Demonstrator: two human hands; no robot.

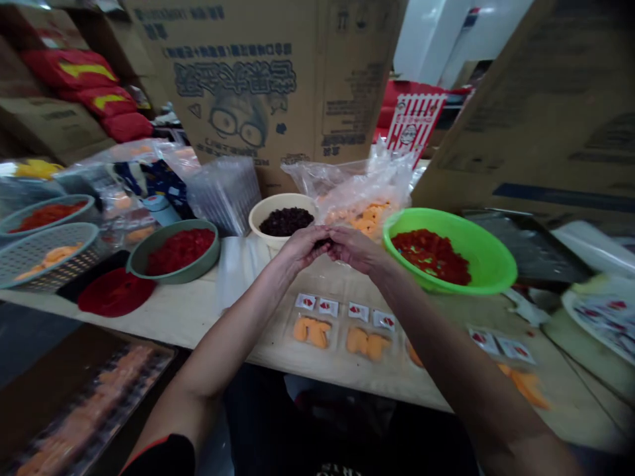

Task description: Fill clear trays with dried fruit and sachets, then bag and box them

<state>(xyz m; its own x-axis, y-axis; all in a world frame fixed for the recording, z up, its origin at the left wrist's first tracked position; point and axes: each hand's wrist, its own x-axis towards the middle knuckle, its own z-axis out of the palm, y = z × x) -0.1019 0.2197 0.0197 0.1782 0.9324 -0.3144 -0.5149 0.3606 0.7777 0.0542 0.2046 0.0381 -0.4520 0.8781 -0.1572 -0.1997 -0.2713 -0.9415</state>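
My left hand [306,246] and my right hand [353,248] meet at the fingertips above the back of the table, both with curled fingers. What they hold, if anything, is hidden between them. Just behind my left hand is a cream bowl [255,221] of small dark pieces. A clear plastic bag [342,178] with orange pieces lies behind my right hand. Below my hands, clear trays hold orange pieces [311,332], [368,342] and small white-and-red packets [328,307]. To the right is a bright green basin [489,264] with red pieces.
Left of the hands stand a grey-green bowl [173,272] of red pieces, a red lid [116,294], a perforated basket [79,261] and stacked clear trays [225,192]. Large cardboard boxes [297,119] rise behind the table. A packet-filled tub [578,337] is at far right.
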